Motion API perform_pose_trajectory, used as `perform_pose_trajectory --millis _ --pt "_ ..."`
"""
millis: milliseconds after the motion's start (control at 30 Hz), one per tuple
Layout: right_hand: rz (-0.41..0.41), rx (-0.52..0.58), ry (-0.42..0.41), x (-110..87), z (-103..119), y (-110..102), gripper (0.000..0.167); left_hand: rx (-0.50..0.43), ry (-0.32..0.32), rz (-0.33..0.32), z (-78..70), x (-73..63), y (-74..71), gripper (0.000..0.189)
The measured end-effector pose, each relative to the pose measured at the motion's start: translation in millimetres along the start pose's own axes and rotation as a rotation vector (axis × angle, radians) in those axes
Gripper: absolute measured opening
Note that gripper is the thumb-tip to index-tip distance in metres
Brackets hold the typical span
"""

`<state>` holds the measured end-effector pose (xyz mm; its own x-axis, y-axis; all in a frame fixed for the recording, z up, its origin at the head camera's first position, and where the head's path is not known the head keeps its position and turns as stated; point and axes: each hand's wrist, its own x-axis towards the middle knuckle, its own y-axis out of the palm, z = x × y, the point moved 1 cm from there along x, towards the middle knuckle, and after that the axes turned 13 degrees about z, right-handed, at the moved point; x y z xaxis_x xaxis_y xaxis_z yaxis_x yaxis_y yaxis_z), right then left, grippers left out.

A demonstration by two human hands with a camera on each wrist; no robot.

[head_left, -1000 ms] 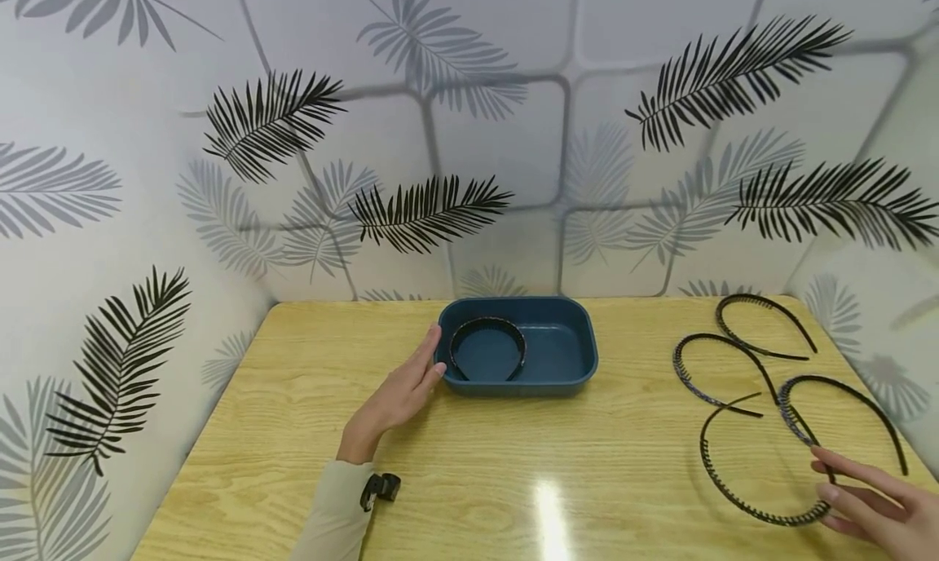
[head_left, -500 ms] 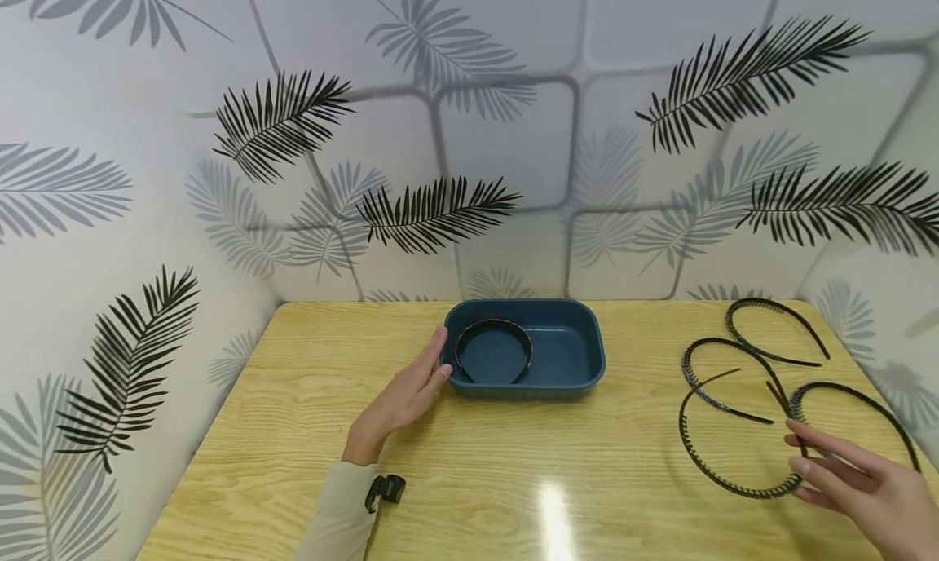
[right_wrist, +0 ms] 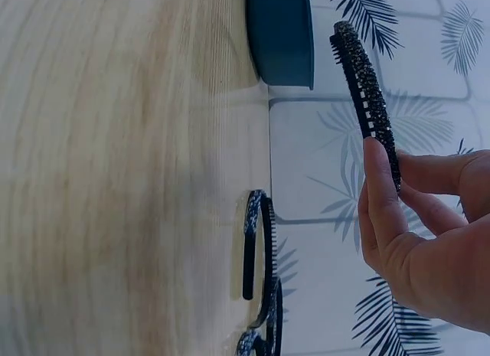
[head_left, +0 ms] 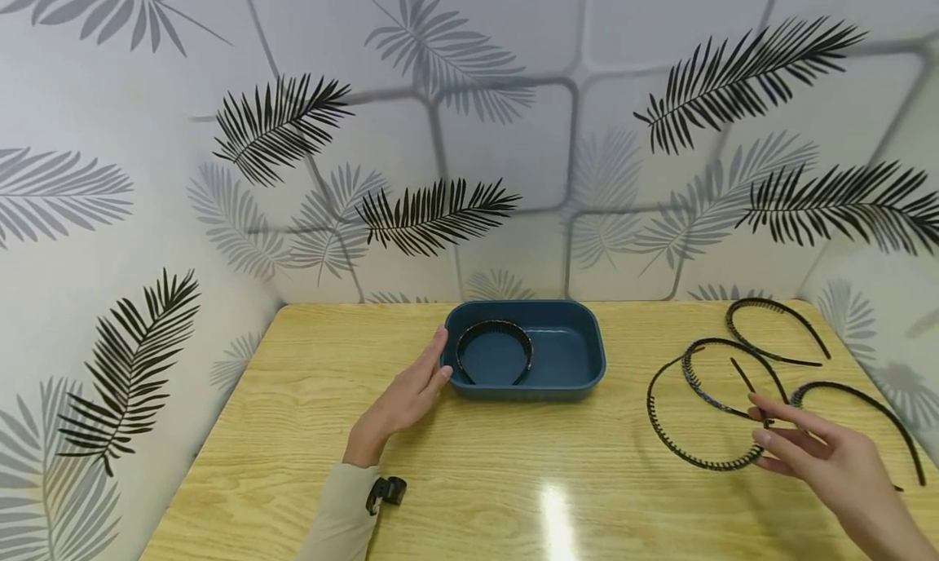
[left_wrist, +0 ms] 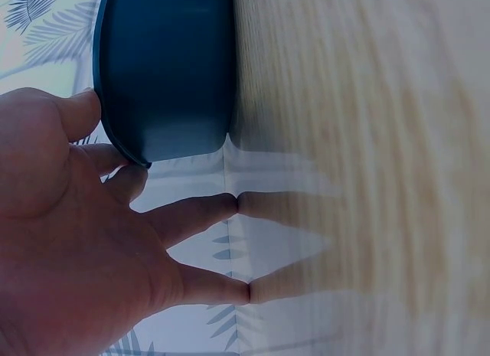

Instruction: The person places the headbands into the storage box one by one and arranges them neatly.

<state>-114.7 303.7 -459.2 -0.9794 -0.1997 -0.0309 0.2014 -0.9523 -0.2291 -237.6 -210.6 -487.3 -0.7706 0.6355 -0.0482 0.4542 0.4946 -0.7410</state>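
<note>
L hand point(head_left: 399, 391), fingers fairly straight, touches blue bin's point(head_left: 524, 392) L end; 1st headband point(head_left: 493, 324) is in, prob. done. R hand point(head_left: 817, 451) pinches 2nd headband point(right_wrist: 373, 96) above table point(head_left: 623, 504), not in yet; approx. 3 others point(head_left: 757, 302) left, partly hidden.

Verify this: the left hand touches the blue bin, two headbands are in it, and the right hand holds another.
Wrong count: the head view shows one headband in the blue bin, not two. The rest stands.
</note>
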Motion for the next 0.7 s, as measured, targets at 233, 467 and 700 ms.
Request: perform_pose_trajectory --millis 233,467,700 --pt "0.034 0.119 -0.112 14.0 5 11 0.044 0.003 -0.003 -0.006 0.2 1.0 1.5 0.064" --pt "0.055 0.229 -0.15 27.3 9 22 0.042 -0.009 -0.01 0.015 -0.4 1.3 1.0 0.063" --pt "0.061 0.24 -0.142 41.8 15 33 0.043 -0.002 -0.012 0.003 0.9 0.9 0.7 0.063"
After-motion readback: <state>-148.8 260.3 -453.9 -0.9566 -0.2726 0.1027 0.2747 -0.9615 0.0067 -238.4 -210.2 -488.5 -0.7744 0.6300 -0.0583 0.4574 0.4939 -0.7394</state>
